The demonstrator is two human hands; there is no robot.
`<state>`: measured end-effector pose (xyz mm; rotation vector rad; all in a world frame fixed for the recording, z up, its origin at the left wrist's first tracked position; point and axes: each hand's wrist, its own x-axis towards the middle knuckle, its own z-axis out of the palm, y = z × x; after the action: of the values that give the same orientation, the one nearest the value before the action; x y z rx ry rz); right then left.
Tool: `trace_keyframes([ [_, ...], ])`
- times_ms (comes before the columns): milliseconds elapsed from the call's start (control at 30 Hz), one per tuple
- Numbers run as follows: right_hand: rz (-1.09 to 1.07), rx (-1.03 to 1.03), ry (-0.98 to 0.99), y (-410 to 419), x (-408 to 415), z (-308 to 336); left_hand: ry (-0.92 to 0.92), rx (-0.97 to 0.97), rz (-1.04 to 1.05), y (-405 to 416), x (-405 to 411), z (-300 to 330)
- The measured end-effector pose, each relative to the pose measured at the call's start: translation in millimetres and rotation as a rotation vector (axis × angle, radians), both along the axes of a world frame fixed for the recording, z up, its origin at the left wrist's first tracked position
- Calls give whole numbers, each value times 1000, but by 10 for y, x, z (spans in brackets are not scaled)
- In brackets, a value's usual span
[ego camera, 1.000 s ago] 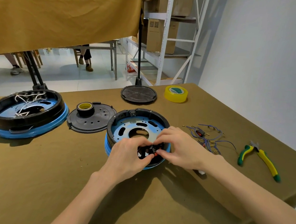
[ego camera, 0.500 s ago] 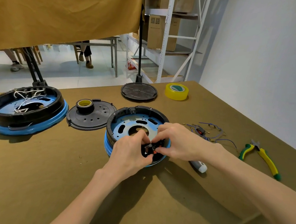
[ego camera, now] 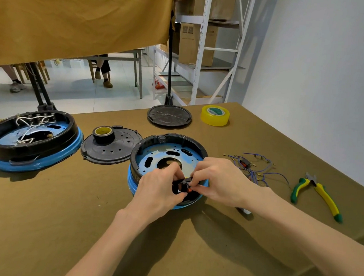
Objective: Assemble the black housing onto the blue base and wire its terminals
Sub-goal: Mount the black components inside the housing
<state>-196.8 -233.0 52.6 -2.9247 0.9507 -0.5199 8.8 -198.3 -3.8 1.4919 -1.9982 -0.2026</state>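
A black ring housing [ego camera: 168,139] sits on a round blue base [ego camera: 164,156] in the middle of the table. At its near rim, my left hand [ego camera: 158,188] and my right hand [ego camera: 219,181] both pinch a small black terminal part with an orange spot [ego camera: 184,186]. My fingers hide most of that part. A bundle of thin blue wires with metal terminals [ego camera: 254,166] lies on the table just right of my right hand.
A second black-and-blue unit with white wires [ego camera: 30,138] stands at the far left. A black perforated lid with a black tape roll [ego camera: 109,148], a black disc [ego camera: 168,115], yellow tape [ego camera: 215,115], green-yellow pliers [ego camera: 317,192] and a small white-tipped tool [ego camera: 245,211] lie around.
Both hands have stayed at the near rim of the housing, fingers shifting slightly on the small terminal part. My right forearm now covers most of the white-tipped tool.
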Motion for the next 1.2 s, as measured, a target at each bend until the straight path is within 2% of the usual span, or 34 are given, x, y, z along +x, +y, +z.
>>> trace_keyframes([
  [167,30,-62,65,29,23,6,-11,-39,-16,21,10,-2],
  [300,10,-2,77,-14,52,99,-2,-37,18,11,-1,-10],
  [400,14,-42,127,5,77,94,-5,-28,51,2,-17,-23],
  [567,-34,30,65,0,82,132,-7,-18,50,-5,-8,-35],
  [733,-3,-4,175,-16,139,134,-10,-34,46,-9,1,-48],
  [1200,-54,78,90,-108,171,140,20,-13,-18,-52,77,-53],
])
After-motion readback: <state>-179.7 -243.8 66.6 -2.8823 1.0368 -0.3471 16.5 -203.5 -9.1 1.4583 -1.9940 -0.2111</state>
